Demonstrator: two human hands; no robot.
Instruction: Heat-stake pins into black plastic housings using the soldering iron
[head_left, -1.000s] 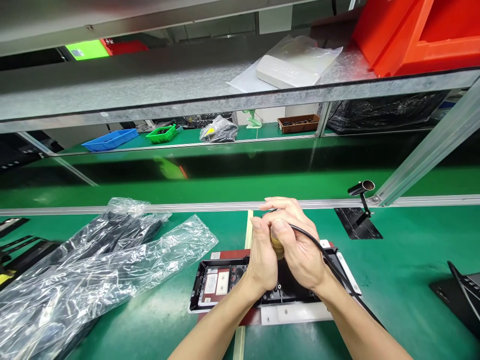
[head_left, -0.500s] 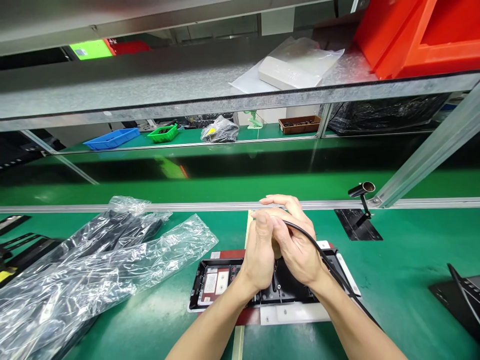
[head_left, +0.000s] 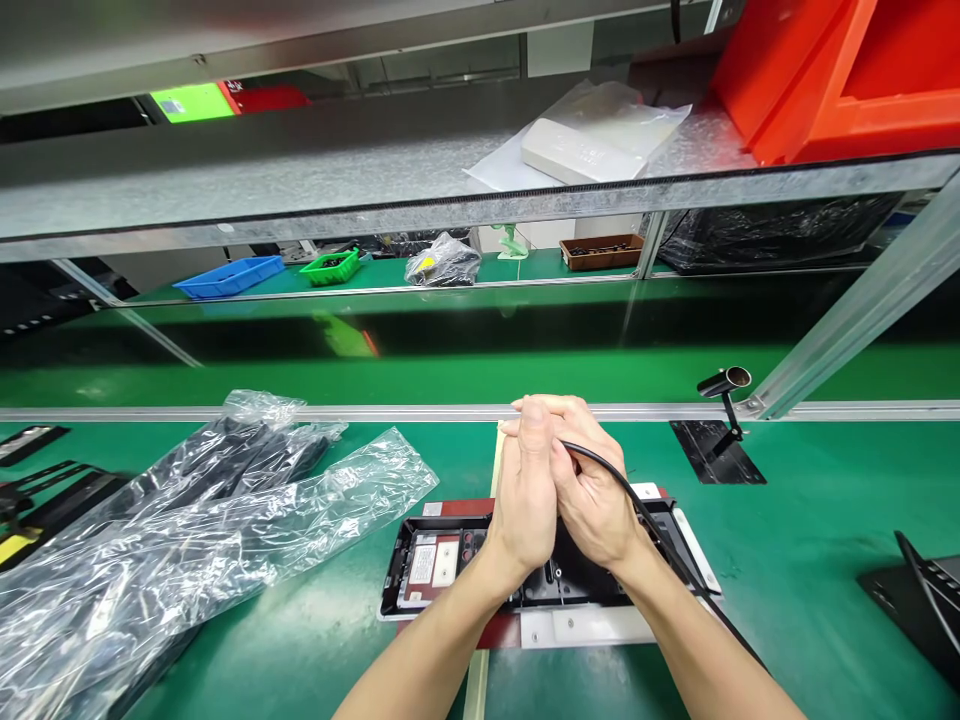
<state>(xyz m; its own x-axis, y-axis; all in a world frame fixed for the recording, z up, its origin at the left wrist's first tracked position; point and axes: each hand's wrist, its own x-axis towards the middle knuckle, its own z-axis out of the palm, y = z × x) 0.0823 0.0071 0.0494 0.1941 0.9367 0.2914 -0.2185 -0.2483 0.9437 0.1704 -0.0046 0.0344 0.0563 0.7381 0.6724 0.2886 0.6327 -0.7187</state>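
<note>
Both hands are pressed together above a black tray-like housing (head_left: 397,570) that lies on a dark red and white fixture (head_left: 607,625). My right hand (head_left: 596,485) is closed around a black cable (head_left: 626,487), which comes out between thumb and fingers and runs down to the right over my forearm. My left hand (head_left: 527,490) has its fingers closed and its thumb up, palm against my right hand. What it grips is hidden between the hands. At the housing's left end a white label (head_left: 422,565) shows.
Clear plastic bags with dark parts (head_left: 225,530) cover the left of the green bench. A black stand with a round holder (head_left: 724,430) is at the right, and a black part (head_left: 919,600) lies further right. Above runs a metal shelf (head_left: 300,170) with an orange bin (head_left: 795,90).
My hands have drawn closer together above the housing, and the gap between the palms has closed. My left hand has shifted slightly right. The housing stays in place.
</note>
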